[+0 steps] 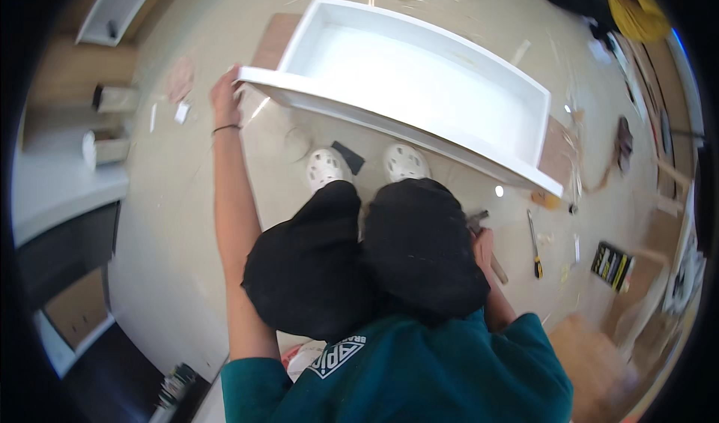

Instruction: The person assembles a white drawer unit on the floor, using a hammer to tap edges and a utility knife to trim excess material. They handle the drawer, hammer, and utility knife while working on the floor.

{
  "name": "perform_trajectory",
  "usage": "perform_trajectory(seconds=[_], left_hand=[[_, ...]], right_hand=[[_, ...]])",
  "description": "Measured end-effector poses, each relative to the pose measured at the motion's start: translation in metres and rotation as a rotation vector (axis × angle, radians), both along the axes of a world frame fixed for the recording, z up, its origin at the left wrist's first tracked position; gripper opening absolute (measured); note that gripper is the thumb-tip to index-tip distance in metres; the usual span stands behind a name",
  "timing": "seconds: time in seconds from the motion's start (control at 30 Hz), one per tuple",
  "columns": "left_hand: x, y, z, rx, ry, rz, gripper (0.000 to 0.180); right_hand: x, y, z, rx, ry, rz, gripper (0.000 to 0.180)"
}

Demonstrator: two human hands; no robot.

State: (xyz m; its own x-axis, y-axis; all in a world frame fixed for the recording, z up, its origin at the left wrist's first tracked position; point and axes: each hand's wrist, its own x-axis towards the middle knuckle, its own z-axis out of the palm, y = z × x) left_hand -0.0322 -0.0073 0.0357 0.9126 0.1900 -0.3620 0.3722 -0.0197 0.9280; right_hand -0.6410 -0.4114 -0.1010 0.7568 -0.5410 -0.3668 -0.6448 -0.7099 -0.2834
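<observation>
A white drawer [419, 71] lies on the floor in front of my feet, its hollow inside facing up. Its long front panel [389, 128] runs along the side nearest me and sticks out past the box at both ends. My left hand [227, 99] is closed round the panel's left end, the arm stretched out. Low beside my right knee, my right hand [484, 245] grips a hammer [499, 270] by its handle; the metal head shows just beyond the fingers. My knee hides part of that hand. Brown cardboard [275, 42] shows under the drawer.
A screwdriver [535, 247] and a black-and-yellow box [613, 266] lie on the floor to the right. A dark flat piece [348, 156] lies between my white clogs [328, 167]. Cabinets [71, 183] stand at the left. Another person in yellow [636, 11] is at the far right.
</observation>
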Motion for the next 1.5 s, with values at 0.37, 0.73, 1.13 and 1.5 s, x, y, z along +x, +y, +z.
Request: perform_trajectory(seconds=[0.37,0.73,1.13,1.5], left_hand=[[0.000,-0.007,-0.011,-0.180,-0.161,-0.128,0.025],[-0.010,-0.021,0.000,-0.262,-0.132,0.004,0.030],[-0.013,-0.021,-0.009,-0.325,-0.126,0.003,0.110],[-0.037,-0.030,-0.015,-0.216,-0.272,-0.046,0.104]], right_hand=[[0.108,0.020,0.133,0.244,-0.415,0.243,0.029],[0.482,0.180,0.246,0.519,-0.457,0.727,0.042],[0.573,0.242,0.220,0.381,-0.503,0.735,0.042],[0.577,0.243,0.225,0.351,-0.501,0.780,0.038]])
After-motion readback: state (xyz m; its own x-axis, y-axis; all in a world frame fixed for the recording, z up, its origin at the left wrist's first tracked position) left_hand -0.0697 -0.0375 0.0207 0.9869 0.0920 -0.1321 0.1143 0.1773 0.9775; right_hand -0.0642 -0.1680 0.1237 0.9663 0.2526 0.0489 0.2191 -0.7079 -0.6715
